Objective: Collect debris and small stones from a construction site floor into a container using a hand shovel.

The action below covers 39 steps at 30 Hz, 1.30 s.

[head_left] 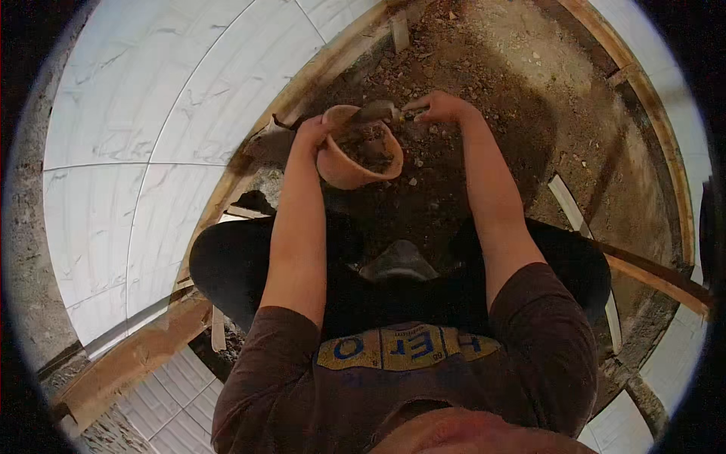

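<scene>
An orange-tan bucket (344, 168) tilts toward the right above the dirt floor, with dark soil and rubble inside. My left hand (312, 132) is closed on its left rim. A trowel (372, 113) reaches over the far side of the bucket's mouth, its blade pointing left and partly over the opening. At the trowel's handle end, right of the bucket, is my right hand (441, 107), its fingers closed round the handle. The handle itself is mostly hidden by the fingers.
Loose dirt and stones (484, 144) cover the ground ahead. White marbled tiles (174, 98) rise at the left, bordered by a wooden strip. A pale batten (569, 203) and a brown wooden beam (654, 278) lie at the right. My dark-clad knees flank the work spot.
</scene>
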Each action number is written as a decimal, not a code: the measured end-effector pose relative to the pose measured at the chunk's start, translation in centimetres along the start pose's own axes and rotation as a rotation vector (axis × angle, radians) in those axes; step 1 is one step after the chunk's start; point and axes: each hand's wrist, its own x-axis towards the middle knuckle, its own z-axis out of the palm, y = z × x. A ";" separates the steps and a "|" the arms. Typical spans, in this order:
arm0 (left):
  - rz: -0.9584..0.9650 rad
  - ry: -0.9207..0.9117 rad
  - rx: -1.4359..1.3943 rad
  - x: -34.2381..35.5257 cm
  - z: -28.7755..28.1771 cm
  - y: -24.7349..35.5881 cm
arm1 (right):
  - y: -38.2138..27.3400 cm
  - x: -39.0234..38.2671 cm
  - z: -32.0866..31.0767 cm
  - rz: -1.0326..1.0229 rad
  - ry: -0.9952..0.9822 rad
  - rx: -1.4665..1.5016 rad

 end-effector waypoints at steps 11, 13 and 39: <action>0.065 0.161 0.469 2.6 -2.4 -13.9 | 5.4 -1.3 -1.4 0.565 0.589 0.408; -0.090 0.176 0.301 0.1 -2.1 -10.9 | 6.7 -1.2 0.0 0.651 0.678 0.467; -0.062 0.292 -0.095 -5.0 -0.9 -6.4 | 8.9 6.3 0.0 0.625 0.216 -0.229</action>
